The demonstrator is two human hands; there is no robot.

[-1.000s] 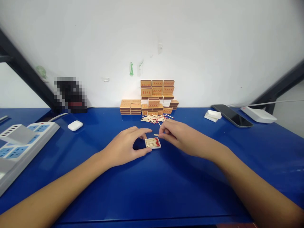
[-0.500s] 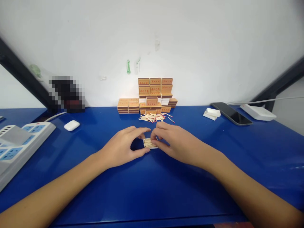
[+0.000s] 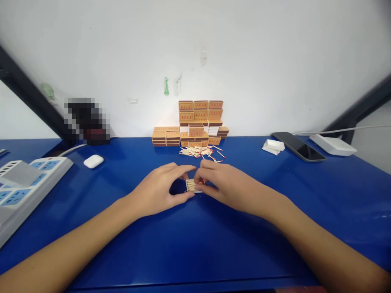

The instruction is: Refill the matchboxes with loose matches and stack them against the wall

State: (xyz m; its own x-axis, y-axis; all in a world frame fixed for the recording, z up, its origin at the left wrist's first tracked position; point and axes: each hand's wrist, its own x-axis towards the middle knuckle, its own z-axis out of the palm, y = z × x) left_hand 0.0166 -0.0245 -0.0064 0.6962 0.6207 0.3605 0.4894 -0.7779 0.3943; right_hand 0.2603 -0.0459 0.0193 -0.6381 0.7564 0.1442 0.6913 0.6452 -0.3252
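Observation:
A small white matchbox tray [image 3: 190, 186] filled with pale matchsticks lies on the blue table between my hands. My left hand [image 3: 163, 186] curves around its left end, with the thumb along the near side and fingertips at the far side. Over the right end of the tray bends my right hand [image 3: 221, 181], its fingers drawn together on the matches and hiding part of them. A bit of red match heads shows beside those fingers. Just behind, a loose heap of red-tipped matches [image 3: 195, 151] is spread on the table.
Stacked matchboxes [image 3: 200, 116] stand against the wall, with lower stacks [image 3: 165, 136] on their left. To the right are an empty white tray [image 3: 273, 146], a phone [image 3: 297, 146] and a white device [image 3: 332, 145]. A white earbud case [image 3: 93, 161] and a power strip [image 3: 33, 183] sit left.
The view has shifted slightly. My right fingers have moved a little over the tray, and red match heads now show beside them. My left hand stays around the tray.

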